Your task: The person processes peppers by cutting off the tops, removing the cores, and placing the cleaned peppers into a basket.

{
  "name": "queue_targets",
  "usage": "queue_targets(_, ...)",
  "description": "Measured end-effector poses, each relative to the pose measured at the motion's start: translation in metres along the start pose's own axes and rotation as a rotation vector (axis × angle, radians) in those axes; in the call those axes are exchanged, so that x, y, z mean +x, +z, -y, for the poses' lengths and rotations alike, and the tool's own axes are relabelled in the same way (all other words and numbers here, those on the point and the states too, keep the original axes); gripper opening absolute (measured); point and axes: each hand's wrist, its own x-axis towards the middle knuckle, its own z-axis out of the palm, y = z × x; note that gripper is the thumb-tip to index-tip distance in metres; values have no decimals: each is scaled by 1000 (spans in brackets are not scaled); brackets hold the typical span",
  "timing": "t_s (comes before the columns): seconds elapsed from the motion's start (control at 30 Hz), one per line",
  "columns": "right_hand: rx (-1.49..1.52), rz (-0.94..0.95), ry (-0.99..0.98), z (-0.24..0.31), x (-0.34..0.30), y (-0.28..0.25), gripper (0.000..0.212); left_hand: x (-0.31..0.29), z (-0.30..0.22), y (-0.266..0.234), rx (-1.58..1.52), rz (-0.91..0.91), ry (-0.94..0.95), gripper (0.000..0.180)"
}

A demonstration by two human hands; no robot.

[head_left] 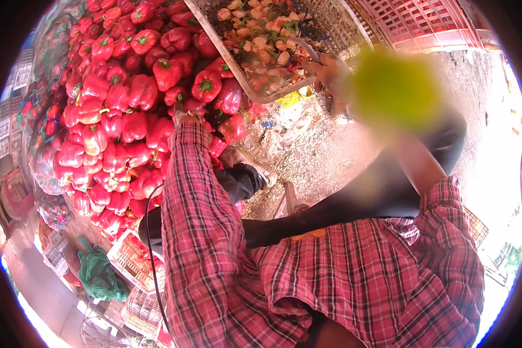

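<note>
My left hand point(187, 113) reaches from its plaid sleeve to the near edge of a large heap of red bell peppers point(134, 126). It is beside a pepper there; its fingers are mostly hidden, so I cannot see whether it grips one. My right hand point(333, 75) is closed round a small knife point(303, 48) with a curved blade. The blade points over the near right side of a plastic crate point(238, 71), which holds pale, cut-out pepper cores with green stems. A blurred yellow-green patch covers part of my right wrist.
Red slatted crates point(426, 23) stand at the far right. Scraps and yellow bits point(293, 100) litter the ground below the core crate. A green net sack point(98, 271) and pale crates point(140, 310) lie at lower left. My dark-trousered leg point(354, 185) stretches across the middle.
</note>
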Motion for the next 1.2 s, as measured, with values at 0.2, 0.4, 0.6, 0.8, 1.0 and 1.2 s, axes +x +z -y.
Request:
queue_targets(0.2,-1433,-257,-1352,-32,-8,58,26,-63,22,-61,-347,102,22,92)
queue_targets(0.4,-477,131,-883,16,-97,109,31,-165,16,-116,-325,367,745,92)
queue_targets(0.6,-54,109,-1210,-68,-31,143,36,-205,8,-116,-602,579,792,87)
queue_targets(0.8,-719,342,-688,-61,-102,56,33,-249,-2,-153,-858,803,374,62)
queue_targets(1.0,-569,129,-824,4,-137,49,53,-242,7,-144,-645,721,448,55)
queue_targets(1.2,-690,86,-877,16,-127,49,71,-279,18,-115,-256,702,935,74)
